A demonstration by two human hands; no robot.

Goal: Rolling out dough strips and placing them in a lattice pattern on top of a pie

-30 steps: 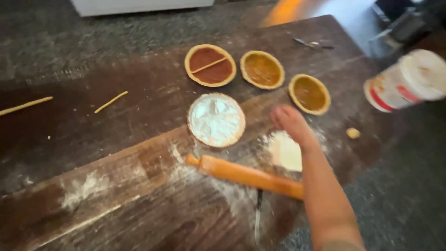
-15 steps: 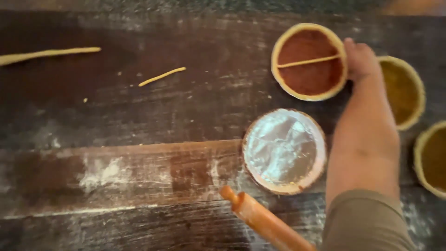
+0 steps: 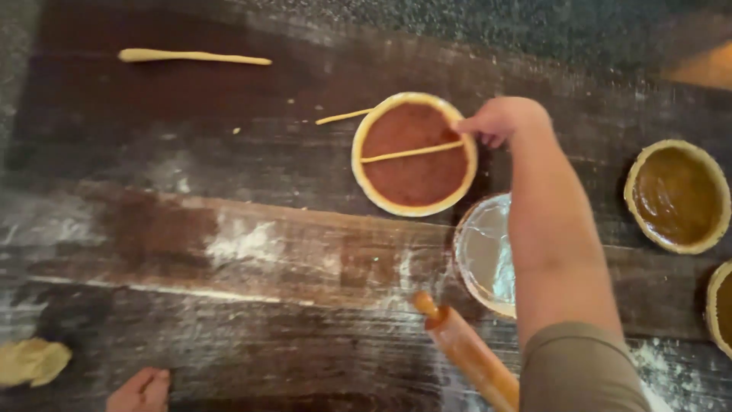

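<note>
My right hand (image 3: 503, 122) reaches over the table and pinches the right rim of a round pie (image 3: 412, 179) with red-brown filling, just where a thin dough strip (image 3: 412, 151) laid across it ends. Under my forearm sits a floured foil pie tin (image 3: 479, 255), partly hidden. A wooden rolling pin (image 3: 465, 355) lies tilted in front of the tin. Only the fingertips of my left hand (image 3: 141, 389) show at the bottom edge, resting on the dark wooden table (image 3: 229, 191) and holding nothing I can see.
Two more pies with brown filling stand at the right: one whole (image 3: 677, 194), one cut off by the frame (image 3: 720, 305). A long dough rope (image 3: 194, 56) lies far left, a short strip (image 3: 345, 117) beside the pie. A dough scrap (image 3: 30, 360) is at the near left. Flour streaks the boards.
My right hand left the flattened dough by the rolling pin, reached across to the strip-topped pie and closed on its right rim. That pie now sits further left of the foil tin.
</note>
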